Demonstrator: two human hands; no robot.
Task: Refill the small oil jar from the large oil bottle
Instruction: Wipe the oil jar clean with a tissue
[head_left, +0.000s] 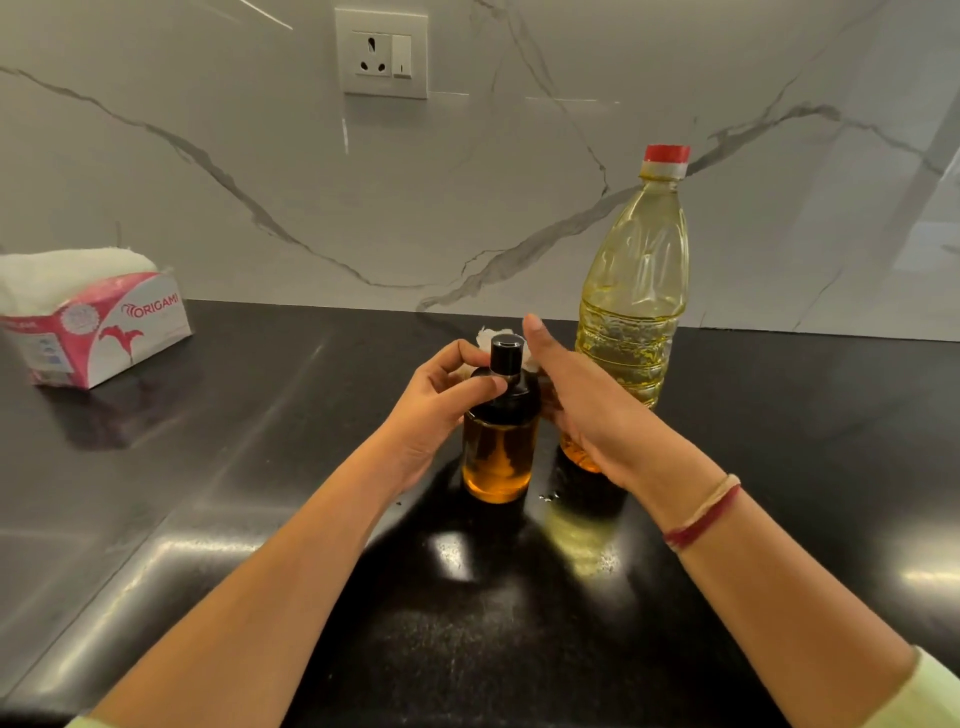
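A small glass oil jar with amber oil and a black pump lid stands upright mid-counter. My left hand pinches the jar's black lid from the left, thumb across the front. My right hand wraps around a second small amber jar just to the right; my palm hides most of that jar. The large plastic oil bottle is upright behind my right hand, its red cap on. Yellow oil fills most of it.
The black stone counter meets a marble wall with a socket. A pink-and-white tissue box sits at the far left. A crumpled white tissue lies behind the jars. Small drops glisten near the jar's base.
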